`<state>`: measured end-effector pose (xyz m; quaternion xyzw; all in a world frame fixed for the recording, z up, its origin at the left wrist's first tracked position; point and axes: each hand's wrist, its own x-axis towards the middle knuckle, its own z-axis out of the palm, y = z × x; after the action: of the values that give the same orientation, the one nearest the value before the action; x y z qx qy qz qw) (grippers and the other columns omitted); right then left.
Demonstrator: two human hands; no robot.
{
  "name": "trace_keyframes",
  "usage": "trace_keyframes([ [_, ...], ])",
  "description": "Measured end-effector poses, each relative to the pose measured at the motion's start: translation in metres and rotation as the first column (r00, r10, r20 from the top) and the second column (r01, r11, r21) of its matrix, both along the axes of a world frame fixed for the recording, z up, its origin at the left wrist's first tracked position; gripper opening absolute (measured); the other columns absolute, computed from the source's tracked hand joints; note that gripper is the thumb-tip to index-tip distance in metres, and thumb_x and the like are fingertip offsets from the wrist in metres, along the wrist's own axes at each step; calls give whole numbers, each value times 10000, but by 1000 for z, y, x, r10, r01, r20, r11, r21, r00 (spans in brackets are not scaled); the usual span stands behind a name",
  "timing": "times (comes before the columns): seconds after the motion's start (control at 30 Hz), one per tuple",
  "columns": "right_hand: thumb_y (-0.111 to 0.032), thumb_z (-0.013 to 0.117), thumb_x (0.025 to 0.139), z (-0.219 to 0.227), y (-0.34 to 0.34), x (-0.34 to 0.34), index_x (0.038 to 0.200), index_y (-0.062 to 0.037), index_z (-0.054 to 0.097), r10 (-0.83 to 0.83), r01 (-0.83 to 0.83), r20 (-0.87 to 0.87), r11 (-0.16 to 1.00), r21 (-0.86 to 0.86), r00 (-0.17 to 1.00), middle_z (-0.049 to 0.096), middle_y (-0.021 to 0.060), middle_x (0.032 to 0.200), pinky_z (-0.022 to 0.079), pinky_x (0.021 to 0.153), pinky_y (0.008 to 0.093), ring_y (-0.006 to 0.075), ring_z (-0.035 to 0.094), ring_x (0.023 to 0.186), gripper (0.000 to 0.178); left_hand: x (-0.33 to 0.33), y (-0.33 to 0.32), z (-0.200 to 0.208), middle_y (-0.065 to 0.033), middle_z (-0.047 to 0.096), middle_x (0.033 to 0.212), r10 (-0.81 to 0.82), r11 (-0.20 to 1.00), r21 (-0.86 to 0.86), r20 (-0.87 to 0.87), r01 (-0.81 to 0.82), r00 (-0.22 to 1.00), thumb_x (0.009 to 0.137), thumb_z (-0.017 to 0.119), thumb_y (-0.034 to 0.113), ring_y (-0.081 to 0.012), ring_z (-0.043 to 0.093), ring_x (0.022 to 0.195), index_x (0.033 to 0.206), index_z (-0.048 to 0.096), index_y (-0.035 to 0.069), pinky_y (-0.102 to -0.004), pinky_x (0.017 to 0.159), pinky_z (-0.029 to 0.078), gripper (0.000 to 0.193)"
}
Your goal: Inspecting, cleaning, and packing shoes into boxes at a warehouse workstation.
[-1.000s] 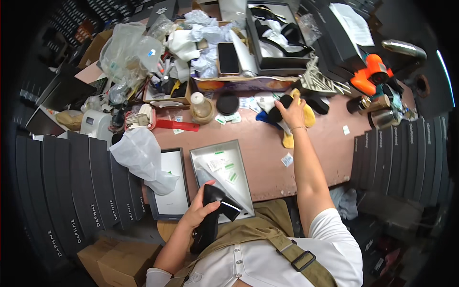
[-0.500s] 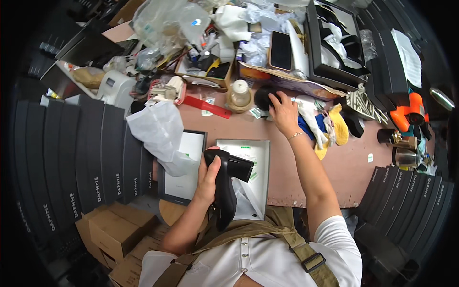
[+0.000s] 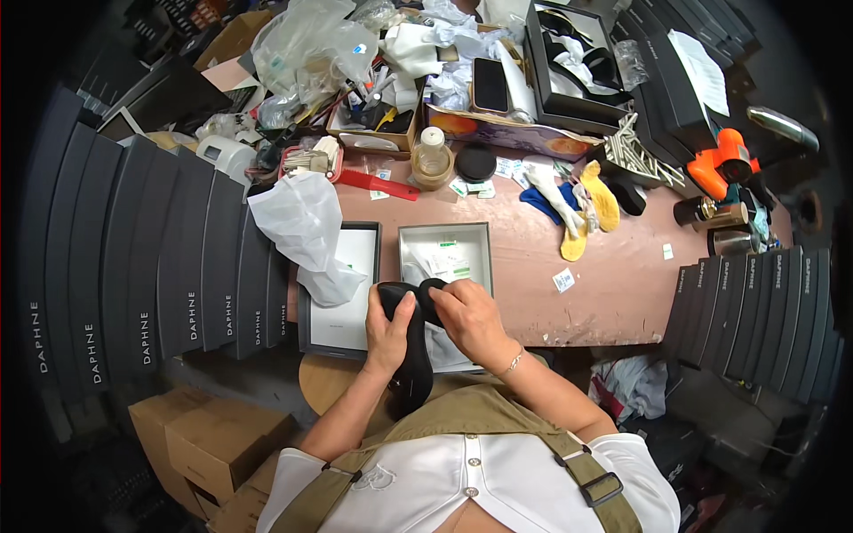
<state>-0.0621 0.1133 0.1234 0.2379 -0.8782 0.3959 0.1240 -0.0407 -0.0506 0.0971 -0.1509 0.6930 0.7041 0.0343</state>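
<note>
The left hand [image 3: 388,333] grips a black shoe [image 3: 418,360] above the lap; the right hand [image 3: 471,320] pinches a dark piece [image 3: 428,300], partly hidden, at its heel end. Behind stands an open grey box [image 3: 490,258], white wrapping [image 3: 306,233] beside it; beyond lie a round black tin [image 3: 476,163] and cloths [image 3: 604,202].

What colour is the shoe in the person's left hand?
The shoe in the left hand is black, seen best in the head view.

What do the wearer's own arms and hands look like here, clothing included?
The left grip and right grip are bare, ungloved hands. A thin bracelet circles the right wrist; none shows on the left. Short white sleeves leave both forearms uncovered.
</note>
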Motion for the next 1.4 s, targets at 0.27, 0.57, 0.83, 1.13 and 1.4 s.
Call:
trace_keyframes([
  [0.27, -47, 671, 738, 0, -16, 16, 984, -71, 646, -87, 88, -39, 996, 20, 995, 568, 64, 808, 435, 626, 379, 262, 558, 726, 248, 15, -3, 4, -70, 561, 910, 77, 997, 12, -6, -77, 997, 911, 610, 316, -154, 515, 847, 1029, 508, 5, -290, 783, 440, 349],
  [0.57, 54, 607, 791, 36, 35, 70, 1034, -48, 689, 12, 51, 265, 971, -232, 964, 603, 124, 873, 494, 715, 325, 256, 605, 803, 275, 9, -43, 18, -35, 534, 927, 38, 972, 234, -175, 4, 984, 897, 591, 297, -104, 509, 821, 1079, 492, 32, -250, 749, 444, 337],
  [0.83, -30, 594, 889, 61, 10, 39, 1043, 10, 653, 413, -155, 389, 823, -546, 823, 607, 69, 900, 457, 772, 274, 168, 562, 847, 170, 25, -35, 41, -59, 551, 967, -263, 769, 554, -181, 319, 948, 771, 660, 425, -141, 560, 907, 1142, 471, 54, -269, 801, 480, 558],
  [1.13, -153, 508, 985, 56, -10, 71, 1074, -2, 634, 500, 491, 703, 504, -711, 505, 610, -26, 861, 464, 690, 222, 37, 527, 766, 215, 20, -10, 16, -120, 599, 910, -65, 479, 864, -139, 153, 988, 875, 466, 596, -205, 616, 812, 1126, 459, 60, -332, 717, 533, 593],
  [1.4, -63, 605, 864, -17, 53, 25, 1130, -19, 623, -116, 198, 355, 959, -203, 928, 622, 165, 1001, 464, 839, 378, 319, 585, 943, 270, -13, -56, 10, -70, 596, 902, 130, 830, 554, -74, -68, 989, 869, 525, 431, -176, 610, 822, 1086, 514, 50, -302, 756, 519, 439],
])
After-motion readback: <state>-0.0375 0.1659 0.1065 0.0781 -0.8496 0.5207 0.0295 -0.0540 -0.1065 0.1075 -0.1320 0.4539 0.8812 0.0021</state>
